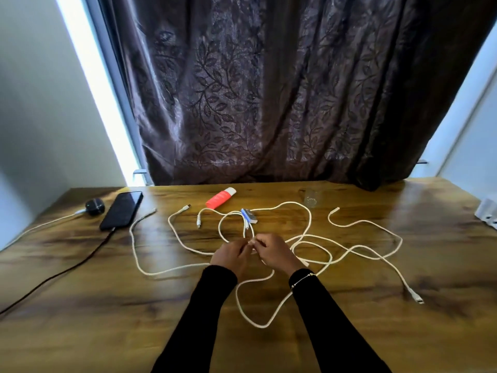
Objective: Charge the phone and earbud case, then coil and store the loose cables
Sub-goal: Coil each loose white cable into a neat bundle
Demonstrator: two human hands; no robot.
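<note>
From the head camera, the wooden table (pixel 349 332) carries everything, and the tangle of white cables (pixel 309 211) sprawled across its middle serves as the landmark. At the near edge of that tangle the two hands meet — the left hand (pixel 231 255) and the right hand (pixel 274 253), both with fingers curled, pinching a strand of white cable between their fingertips. Both arms wear black sleeves, and a thin bracelet (pixel 302 278) circles the right wrist.

To the left of the tangle lies the phone (pixel 122 210), dark screen up, with a black cable (pixel 67 267) running from its near end toward the table's left edge. Just left of the phone sits the earbud case (pixel 94 206), dark and rounded, with a white cord (pixel 43 224) leading away from it to the left.

Behind the tangle lies a red tube with a white cap (pixel 220 197), on its side. Inside the tangle, touching the strands, sits a small blue-and-white adapter (pixel 248 215) — its exact kind is hard to tell. A white object (pixel 488 214) stands far right of the tangle at the table's edge. A dark leaf-patterned curtain (pixel 269 90) hangs behind the table.
</note>
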